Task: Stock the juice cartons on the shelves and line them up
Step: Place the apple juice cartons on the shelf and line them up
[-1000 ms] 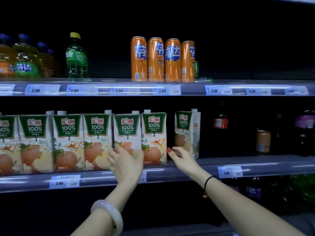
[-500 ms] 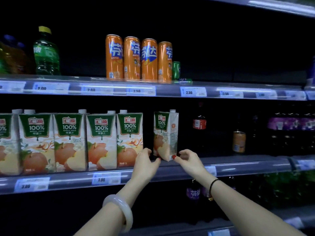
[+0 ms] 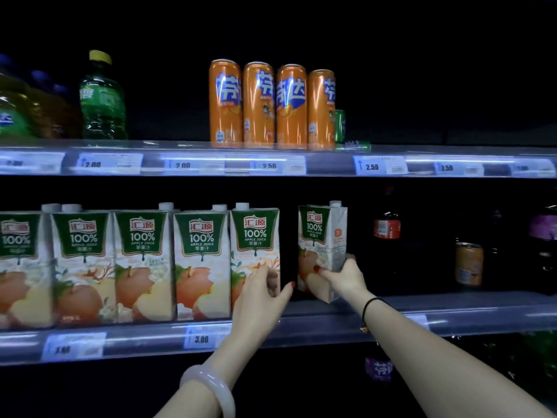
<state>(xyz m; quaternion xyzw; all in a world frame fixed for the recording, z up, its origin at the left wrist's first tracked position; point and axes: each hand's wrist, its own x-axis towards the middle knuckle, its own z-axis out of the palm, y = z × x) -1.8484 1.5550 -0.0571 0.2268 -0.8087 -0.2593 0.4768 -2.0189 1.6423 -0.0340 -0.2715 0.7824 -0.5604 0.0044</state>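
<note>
Several apple juice cartons [image 3: 141, 263] with green labels stand in a row along the middle shelf [image 3: 452, 315]. One more carton [image 3: 321, 236] stands apart to the right of the row, turned at an angle. My right hand [image 3: 343, 277] grips this carton low down, thumb on its front and fingers round its side. My left hand [image 3: 262, 297] holds the lower right corner of the row's last carton [image 3: 254, 236], fingers curled on its front and thumb at its side edge. A dark gap separates the two cartons.
Orange cans [image 3: 271, 104] and a green bottle [image 3: 102, 98] stand on the upper shelf [image 3: 422, 164]. A dark bottle [image 3: 387, 236] and a small can [image 3: 468, 263] sit right of the angled carton. Price tags line both shelf edges.
My right hand has closed round the separate carton's lower part. My left hand moved from the shelf edge up onto the last carton of the row. The camera shifted slightly.
</note>
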